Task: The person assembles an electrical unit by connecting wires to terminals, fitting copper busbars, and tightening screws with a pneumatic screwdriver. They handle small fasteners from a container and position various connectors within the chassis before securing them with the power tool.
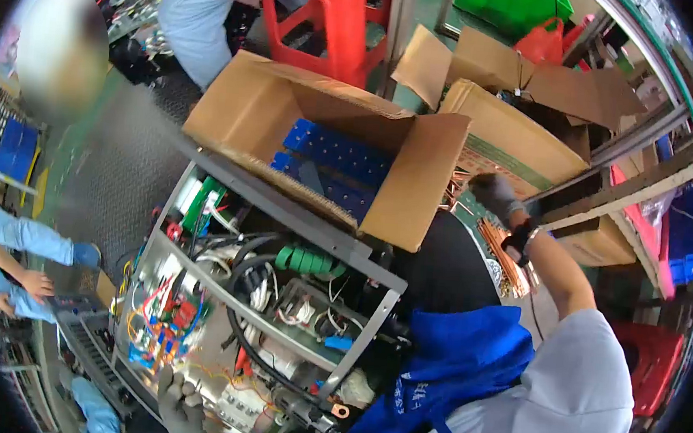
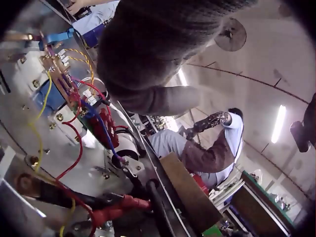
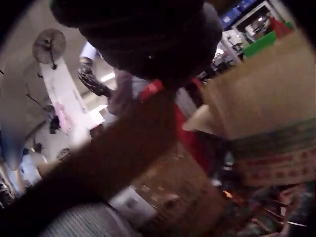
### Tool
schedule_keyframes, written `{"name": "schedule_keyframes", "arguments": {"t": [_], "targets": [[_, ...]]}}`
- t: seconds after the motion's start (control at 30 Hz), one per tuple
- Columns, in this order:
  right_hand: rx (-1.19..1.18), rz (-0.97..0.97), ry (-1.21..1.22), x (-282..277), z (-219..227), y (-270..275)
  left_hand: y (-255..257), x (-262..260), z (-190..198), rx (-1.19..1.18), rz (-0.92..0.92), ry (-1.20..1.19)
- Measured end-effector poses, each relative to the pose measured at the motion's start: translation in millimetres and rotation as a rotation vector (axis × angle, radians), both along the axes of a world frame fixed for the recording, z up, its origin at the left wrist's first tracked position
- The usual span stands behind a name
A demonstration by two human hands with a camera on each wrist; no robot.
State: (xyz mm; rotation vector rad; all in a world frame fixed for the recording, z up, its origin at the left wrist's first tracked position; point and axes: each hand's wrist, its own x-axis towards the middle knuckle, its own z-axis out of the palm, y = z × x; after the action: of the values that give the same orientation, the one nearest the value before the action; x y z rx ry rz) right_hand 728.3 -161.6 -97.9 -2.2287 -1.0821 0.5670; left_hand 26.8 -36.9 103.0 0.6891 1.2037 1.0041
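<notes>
My left hand [image 1: 180,411], in a grey glove, is at the lower edge of the metal cabinet [image 1: 371,332], beside its wiring. In the left wrist view the gloved hand [image 2: 148,59] has loosely bent fingers with nothing visible in them, above red wires [image 2: 71,168] and a copper bar [image 2: 61,79]. My right hand [image 1: 495,196], gloved, is over copper pieces [image 1: 503,249] between two cardboard boxes. The right wrist view shows this hand [image 3: 143,39] dark and blurred; whether it holds anything is hidden. Blue perforated parts [image 1: 343,159] lie inside the nearer box [image 1: 414,181].
A second open box [image 1: 515,140] stands at the back right against a metal frame. A red stool [image 1: 337,20] and a seated person [image 1: 190,25] are beyond the nearer box. Thick black cables [image 1: 234,305] run through the cabinet. Another person's hands [image 1: 36,283] show at far left.
</notes>
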Motion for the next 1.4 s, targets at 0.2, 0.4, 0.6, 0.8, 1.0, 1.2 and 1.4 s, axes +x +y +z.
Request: {"name": "schedule_keyframes", "arguments": {"t": [0.2,0.4,0.6,0.8,1.0,1.2,1.4], "targets": [[-0.559,0.063,-0.148,-6,-84,-4,19,11,31,-0.160,0.119,-0.061],[-0.342,-0.087,-0.064,-12,-100,-52,60,-7,26,-0.246,-0.091,-0.214],[-0.206,0.096,-0.024,-46,-100,-76,76,107,54,-0.229,-0.203,-0.240],[-0.120,0.233,-0.055,-82,-138,-68,74,137,61,-0.253,-0.246,0.040],[-0.046,0.286,-0.138,-111,-162,-45,51,180,66,-0.193,-0.340,0.053],[-0.310,0.461,-0.223,-153,-134,6,57,172,48,-0.308,-0.258,0.303],[-0.559,0.421,0.024,-152,-104,27,48,195,34,-0.305,-0.201,0.201]]}}
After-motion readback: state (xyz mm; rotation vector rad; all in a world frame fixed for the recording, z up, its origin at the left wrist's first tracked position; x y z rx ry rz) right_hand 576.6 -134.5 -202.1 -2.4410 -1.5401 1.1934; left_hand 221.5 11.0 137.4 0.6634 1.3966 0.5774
